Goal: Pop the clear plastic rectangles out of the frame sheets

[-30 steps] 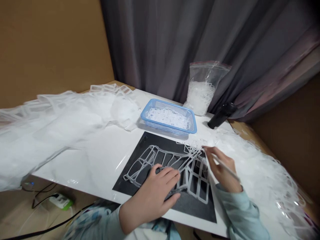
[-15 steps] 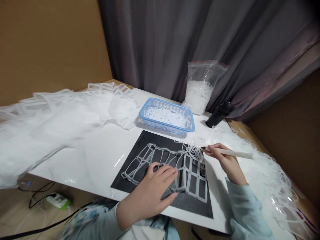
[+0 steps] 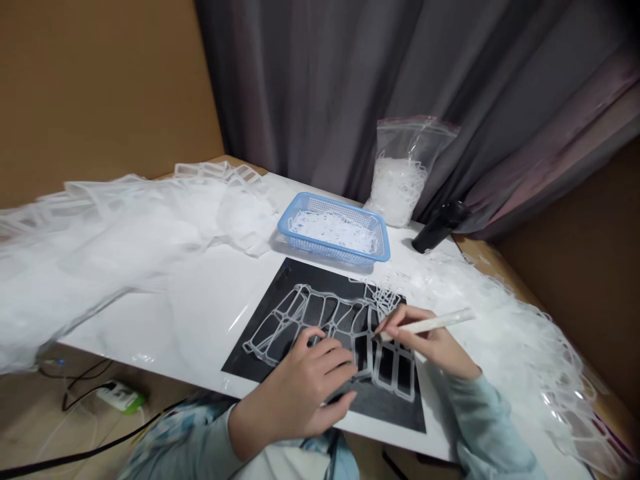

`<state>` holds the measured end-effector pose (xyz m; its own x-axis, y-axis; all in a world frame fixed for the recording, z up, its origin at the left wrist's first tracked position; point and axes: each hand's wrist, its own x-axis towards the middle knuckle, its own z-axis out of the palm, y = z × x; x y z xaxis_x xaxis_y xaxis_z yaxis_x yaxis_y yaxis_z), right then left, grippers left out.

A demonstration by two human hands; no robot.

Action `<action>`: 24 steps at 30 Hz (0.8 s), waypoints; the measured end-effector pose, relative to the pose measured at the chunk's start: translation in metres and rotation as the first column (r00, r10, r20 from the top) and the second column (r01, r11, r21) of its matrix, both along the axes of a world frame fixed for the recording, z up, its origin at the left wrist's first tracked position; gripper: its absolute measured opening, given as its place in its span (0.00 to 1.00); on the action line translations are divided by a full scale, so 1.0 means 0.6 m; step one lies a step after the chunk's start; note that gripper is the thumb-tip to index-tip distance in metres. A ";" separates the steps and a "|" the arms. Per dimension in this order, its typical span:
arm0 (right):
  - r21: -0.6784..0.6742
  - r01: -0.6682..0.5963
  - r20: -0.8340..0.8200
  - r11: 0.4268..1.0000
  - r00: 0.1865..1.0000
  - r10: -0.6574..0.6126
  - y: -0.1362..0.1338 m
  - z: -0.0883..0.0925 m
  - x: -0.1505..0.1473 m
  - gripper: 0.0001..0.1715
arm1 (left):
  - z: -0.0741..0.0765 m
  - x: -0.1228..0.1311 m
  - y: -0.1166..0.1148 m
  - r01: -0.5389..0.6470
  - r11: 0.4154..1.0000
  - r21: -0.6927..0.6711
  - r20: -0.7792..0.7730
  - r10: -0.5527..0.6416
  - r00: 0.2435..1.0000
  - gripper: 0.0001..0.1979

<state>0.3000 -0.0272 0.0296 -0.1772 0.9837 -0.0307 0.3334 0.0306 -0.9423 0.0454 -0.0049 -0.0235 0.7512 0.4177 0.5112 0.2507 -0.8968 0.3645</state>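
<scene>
No readable text, numbers, brand names or signs appear anywhere in this scene. The white-and-green plastic power strip (image 3: 119,396) on the floor carries small dark markings, but they are too small and blurred to read. The clear plastic zip-top bag (image 3: 407,170) and the matte black cylinder (image 3: 440,227) show no legible print, and neither does the slim white pen-shaped tool (image 3: 434,324) held in the right hand (image 3: 425,340).
</scene>
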 end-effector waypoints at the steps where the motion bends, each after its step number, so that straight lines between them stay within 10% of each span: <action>1: -0.025 -0.084 -0.024 0.996 0.996 0.083 -0.003 -0.001 -0.011 0.12 | -0.001 0.001 -0.001 0.007 1.000 0.031 0.023 -0.008 1.000 0.08; 24: -0.020 -0.256 0.282 0.966 0.926 0.251 -0.013 -0.022 -0.049 0.13 | 0.000 0.002 0.002 0.028 0.993 0.114 0.004 -0.029 1.000 0.06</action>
